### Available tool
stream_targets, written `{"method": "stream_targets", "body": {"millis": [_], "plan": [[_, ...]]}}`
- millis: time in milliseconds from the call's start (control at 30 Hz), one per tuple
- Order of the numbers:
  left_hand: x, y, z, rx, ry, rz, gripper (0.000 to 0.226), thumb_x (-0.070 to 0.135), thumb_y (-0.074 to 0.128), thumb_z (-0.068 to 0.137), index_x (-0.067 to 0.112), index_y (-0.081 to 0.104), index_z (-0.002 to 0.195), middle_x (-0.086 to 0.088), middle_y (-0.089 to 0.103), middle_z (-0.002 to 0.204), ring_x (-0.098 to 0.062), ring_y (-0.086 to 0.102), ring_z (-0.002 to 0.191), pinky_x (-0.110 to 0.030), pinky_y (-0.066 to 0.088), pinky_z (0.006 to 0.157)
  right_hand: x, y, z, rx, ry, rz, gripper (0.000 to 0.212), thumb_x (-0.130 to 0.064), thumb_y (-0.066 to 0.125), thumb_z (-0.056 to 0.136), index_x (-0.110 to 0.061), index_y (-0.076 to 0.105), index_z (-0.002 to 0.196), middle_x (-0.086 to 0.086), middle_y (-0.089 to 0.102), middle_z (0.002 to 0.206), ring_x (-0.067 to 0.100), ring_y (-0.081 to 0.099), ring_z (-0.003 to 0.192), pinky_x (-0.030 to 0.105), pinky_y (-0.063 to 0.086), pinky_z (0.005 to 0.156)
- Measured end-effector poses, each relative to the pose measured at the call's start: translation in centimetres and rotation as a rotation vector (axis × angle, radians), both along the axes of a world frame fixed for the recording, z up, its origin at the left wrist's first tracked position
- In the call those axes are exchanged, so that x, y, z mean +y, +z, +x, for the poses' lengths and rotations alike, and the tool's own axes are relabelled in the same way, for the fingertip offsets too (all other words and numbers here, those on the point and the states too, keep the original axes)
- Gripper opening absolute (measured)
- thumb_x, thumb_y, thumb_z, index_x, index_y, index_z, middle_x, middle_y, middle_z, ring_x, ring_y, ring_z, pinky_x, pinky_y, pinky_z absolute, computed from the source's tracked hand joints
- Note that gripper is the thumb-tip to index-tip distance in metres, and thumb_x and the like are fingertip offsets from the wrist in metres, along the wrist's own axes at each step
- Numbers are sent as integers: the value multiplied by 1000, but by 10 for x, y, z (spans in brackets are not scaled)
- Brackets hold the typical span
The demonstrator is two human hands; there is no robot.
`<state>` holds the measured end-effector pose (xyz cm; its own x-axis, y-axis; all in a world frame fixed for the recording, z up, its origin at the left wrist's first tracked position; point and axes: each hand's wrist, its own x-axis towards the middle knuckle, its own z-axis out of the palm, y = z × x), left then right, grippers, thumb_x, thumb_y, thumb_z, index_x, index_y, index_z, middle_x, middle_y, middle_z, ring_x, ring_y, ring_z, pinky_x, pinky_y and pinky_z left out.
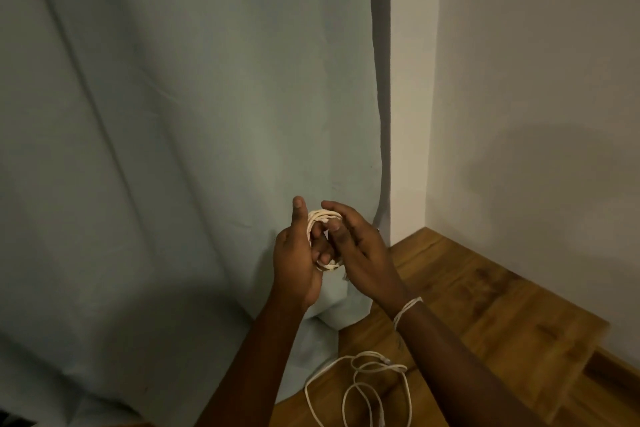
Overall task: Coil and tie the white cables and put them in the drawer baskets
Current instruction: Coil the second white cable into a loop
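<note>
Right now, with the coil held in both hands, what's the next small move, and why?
Probably wrap the free end around the coil to tie it. The loops look bundled between the left hand and right hand, no tie shows, and another loose cable waits on the wooden floor.

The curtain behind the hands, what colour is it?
The curtain is plain pale blue-green, without pattern; the head view shows it.

Both hands, left (294, 263) and right (360, 246), raised together, fingers curled, gripping.
</note>
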<state>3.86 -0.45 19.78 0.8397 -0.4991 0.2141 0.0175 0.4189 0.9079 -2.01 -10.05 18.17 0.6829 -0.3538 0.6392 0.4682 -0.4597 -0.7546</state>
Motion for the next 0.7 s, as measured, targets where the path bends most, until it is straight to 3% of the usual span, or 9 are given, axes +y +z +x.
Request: {"method": "stream_targets", "body": {"millis": [133, 267, 333, 433, 533, 700], "plan": [[6, -8, 14, 138, -390, -229, 58, 69, 58, 79, 17, 53, 53, 3, 40, 35, -7, 37, 31, -25, 40, 62, -2, 0, 1, -11, -27, -152, 33, -25, 43, 105, -18, 55, 135, -4, 67, 121, 6, 63, 111, 21, 53, 95], [9, -11, 20, 165, -556, -228, 52, 56, 54, 86, 14, 53, 55, 1, 39, 35, -10, 37, 33, -21, 35, 53, -8, -3, 2, 35, -61, -302, 38, -30, 37, 106, -15, 54, 136, 0, 67, 121, 8, 63, 109, 24, 51, 96], [12, -14, 23, 160, -577, -186, 44, 45, 57, 88, 13, 53, 58, 1, 39, 39, -11, 36, 39, -23, 33, 52, -14, -4, 1, 61, -65, -404, 36, -28, 35, 106, -13, 57, 130, 1, 68, 115, 7, 62, 101, 22, 49, 92], [13, -19, 28, 80, -537, -53, 42, 39, 46, 93, 10, 58, 65, -1, 42, 47, -14, 38, 48, -27, 44, 56, -27, 1, -4, 113, -91, -553, 33, -24, 38, 104, -8, 60, 121, 7, 69, 106, 8, 60, 89, 12, 43, 83], [12, -17, 22, 81, -503, -22, 40, 38, 44, 95, 10, 53, 68, 0, 42, 49, -13, 42, 51, -27, 47, 59, -34, 6, -7, 105, -92, -644, 30, -21, 42, 104, -4, 59, 122, 11, 69, 105, 17, 64, 89, 14, 41, 80], [8, -8, 10, 100, -538, -17, 61, 35, 26, 105, 19, 53, 52, 5, 39, 42, -7, 38, 42, -23, 43, 54, -37, 12, -10, 60, -50, -652, 30, -24, 47, 104, -6, 57, 127, 5, 68, 112, 9, 62, 94, 17, 48, 83]]}}
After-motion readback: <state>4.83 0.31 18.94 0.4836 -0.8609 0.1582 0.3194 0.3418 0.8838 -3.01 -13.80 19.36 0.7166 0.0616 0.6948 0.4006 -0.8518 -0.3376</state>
